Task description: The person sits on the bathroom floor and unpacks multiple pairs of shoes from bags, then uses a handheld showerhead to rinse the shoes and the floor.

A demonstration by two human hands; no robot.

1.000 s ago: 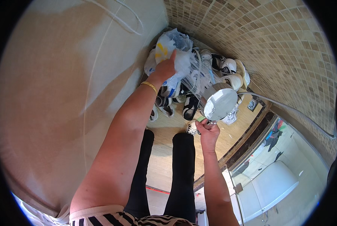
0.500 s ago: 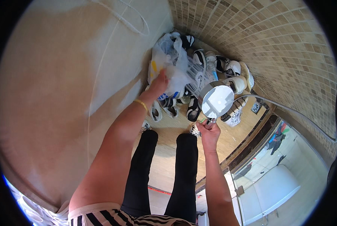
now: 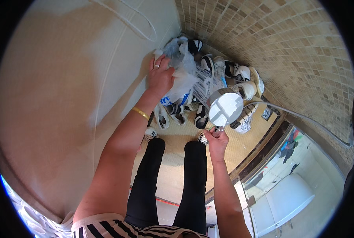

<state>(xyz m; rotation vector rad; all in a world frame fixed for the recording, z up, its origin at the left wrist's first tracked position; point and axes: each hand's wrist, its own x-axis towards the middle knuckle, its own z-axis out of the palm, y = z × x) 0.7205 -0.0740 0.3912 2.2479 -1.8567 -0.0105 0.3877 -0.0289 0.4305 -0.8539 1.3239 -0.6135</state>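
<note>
A round shiny chrome shower head (image 3: 225, 107) is in my right hand (image 3: 217, 139), with the fingers wrapped around its handle. Thin streams of water (image 3: 204, 82) run from it leftward onto a clear plastic bag (image 3: 181, 81). At that bag's left edge my left hand (image 3: 160, 79) is closed with bent fingers, gripping the crumpled plastic; the fingertips are partly hidden. Blue print shows on the bag's lower part. Around and under it lie several black-and-white shoes (image 3: 201, 116), and a white shoe (image 3: 161, 117) sits nearest below my left wrist.
More shoes (image 3: 247, 90) line the tiled wall (image 3: 272, 43) on the right. A grey hose (image 3: 303, 116) runs along that wall. Smooth beige panelling (image 3: 58, 99) rises at the left. At lower right, a glass pane stands before a white toilet (image 3: 290, 194). My shoes are on the floor.
My left hand has moved up and left along the bag, turning its back into view. A yellow patch seen before is now hidden. The shower head has shifted slightly left and down.
</note>
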